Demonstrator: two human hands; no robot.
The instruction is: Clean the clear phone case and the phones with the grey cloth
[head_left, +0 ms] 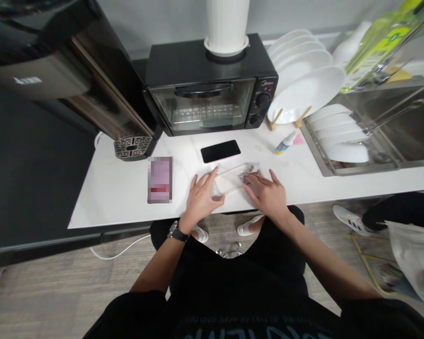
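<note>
A clear phone case [229, 180] lies on the white counter in front of me. My left hand [202, 195] grips its left end, thumb on the near edge and fingers on the far edge. At the right end, my right hand [266, 190] has its fingers pressed together over a small grey, dark-patterned patch [246, 172]; whether that is a cloth or part of the case I cannot tell. Just beyond the case lies a black-screened phone [221, 151]. To the right, a small white bottle with a blue and yellow label [285, 143] stands by a pink piece [298, 139].
A blurred-out purple packet [160, 180] lies at left, near a dark drink machine [132, 146]. Behind is a toaster oven [212, 89] bearing a white pot [227, 26]. Racked plates [305, 92] and a sink [403, 150] are at right; a person's shoe [349, 220] shows below.
</note>
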